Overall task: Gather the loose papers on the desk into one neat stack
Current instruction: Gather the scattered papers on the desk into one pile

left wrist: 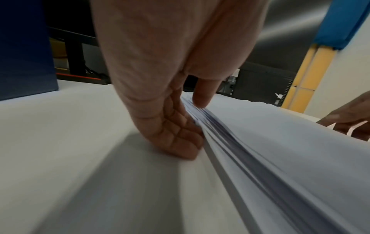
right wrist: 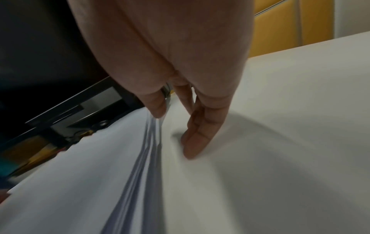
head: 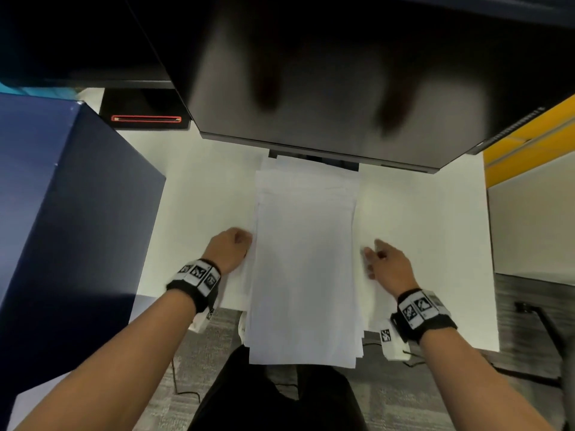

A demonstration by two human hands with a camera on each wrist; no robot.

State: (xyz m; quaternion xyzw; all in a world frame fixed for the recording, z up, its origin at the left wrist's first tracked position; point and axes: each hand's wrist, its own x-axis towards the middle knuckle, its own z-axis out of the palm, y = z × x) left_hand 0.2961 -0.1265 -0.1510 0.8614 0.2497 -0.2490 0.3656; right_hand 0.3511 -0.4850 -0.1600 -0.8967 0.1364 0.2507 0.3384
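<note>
Blue box point(head: 62, 228) stands at nine o'clock on the white table point(head: 199, 188). Left hand point(head: 228, 248) curls its fingers point(left wrist: 176, 133) against the left edge of the paper stack point(head: 305, 269), thumb on top. Dead centre lies that stack, its near end overhanging the table. At three o'clock, right hand point(head: 387, 264) pinches the stack's right edge, thumb point(right wrist: 158, 107) above.

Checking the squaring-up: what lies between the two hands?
The paper stack, in the head view: left hand against its left edge, right hand at its right edge.
</note>
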